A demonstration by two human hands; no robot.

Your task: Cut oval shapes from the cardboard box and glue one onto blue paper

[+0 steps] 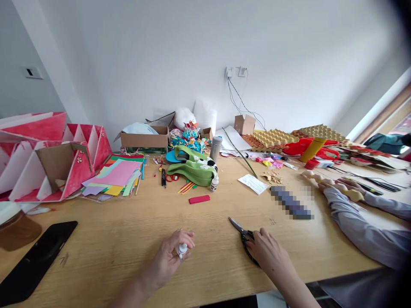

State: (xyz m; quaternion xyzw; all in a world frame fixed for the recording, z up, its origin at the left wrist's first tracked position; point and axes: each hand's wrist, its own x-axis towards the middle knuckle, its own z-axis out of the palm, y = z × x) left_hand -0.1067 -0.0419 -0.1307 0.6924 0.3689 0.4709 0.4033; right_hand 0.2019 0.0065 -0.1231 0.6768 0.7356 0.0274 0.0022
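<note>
My left hand (168, 256) is closed around a small white bottle (182, 250), with only its whitish top showing between thumb and fingers. A pair of scissors (241, 231) with black handles lies low over the table, its blades pointing up and to the left. The fingers of my right hand (268, 248) curl over the scissor handles and hide part of them. Beyond both hands, a folded red strip (199, 199) rests on the wood. Behind it are a small white-capped bottle (214, 183) and a green cloth item (195, 169) with a black-and-white patch.
Coloured paper sheets (118, 175) are piled at the left, beside a pink-and-white partitioned structure (77, 160). A black phone-like slab (38, 261) lies near left. At the right, another person's sleeved arms (359, 222) rest on the table, near egg trays (272, 139) and a white paper (253, 184).
</note>
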